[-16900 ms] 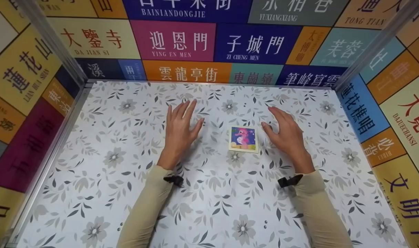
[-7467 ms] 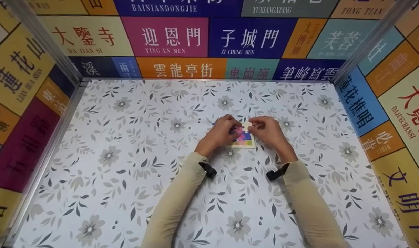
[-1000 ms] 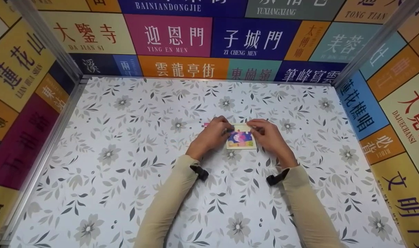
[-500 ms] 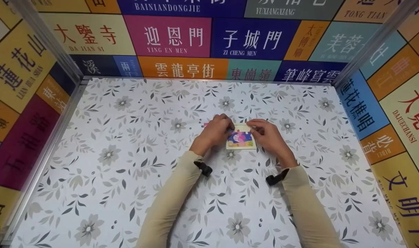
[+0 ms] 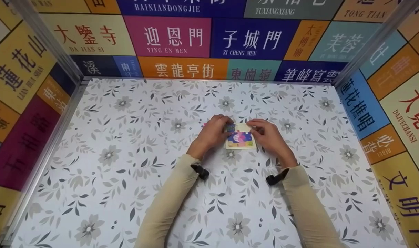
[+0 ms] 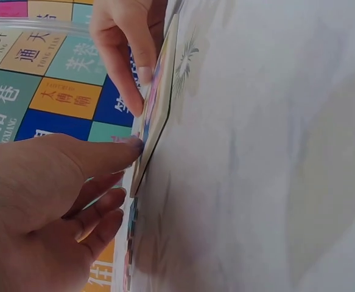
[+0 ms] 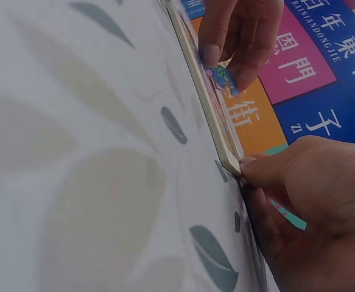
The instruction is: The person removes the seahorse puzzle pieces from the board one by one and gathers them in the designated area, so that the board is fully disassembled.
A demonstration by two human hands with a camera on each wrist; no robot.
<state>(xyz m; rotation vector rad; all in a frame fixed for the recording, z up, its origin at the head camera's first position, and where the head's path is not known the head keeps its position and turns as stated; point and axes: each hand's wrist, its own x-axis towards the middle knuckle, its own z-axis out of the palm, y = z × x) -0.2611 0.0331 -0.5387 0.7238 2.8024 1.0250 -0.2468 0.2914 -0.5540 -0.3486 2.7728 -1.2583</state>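
Observation:
A small square jigsaw puzzle (image 5: 241, 140) with a cream border lies on the table, its lower part filled with a pink and purple picture. The upper right of its tray shows bare. My left hand (image 5: 212, 132) pinches a blue and green puzzle piece (image 7: 224, 79) between thumb and fingers at the tray's upper left. With thumb and fingers, my right hand (image 5: 268, 136) grips the tray's upper right corner; the right wrist view shows the thumb on the edge. Loose pieces (image 6: 130, 234) lie flat beside the tray, mostly hidden behind my left hand in the head view.
The table (image 5: 126, 199) has a white cover with grey flowers and leaves. Panels with coloured lettering (image 5: 175, 36) stand along its back and both sides. Each wrist carries a black camera strap (image 5: 200, 171).
Long before, the picture was whole and both hands were apart from it; now upper pieces are out. Within the last second, a blue piece has come into sight at the upper left; the right hand stays.

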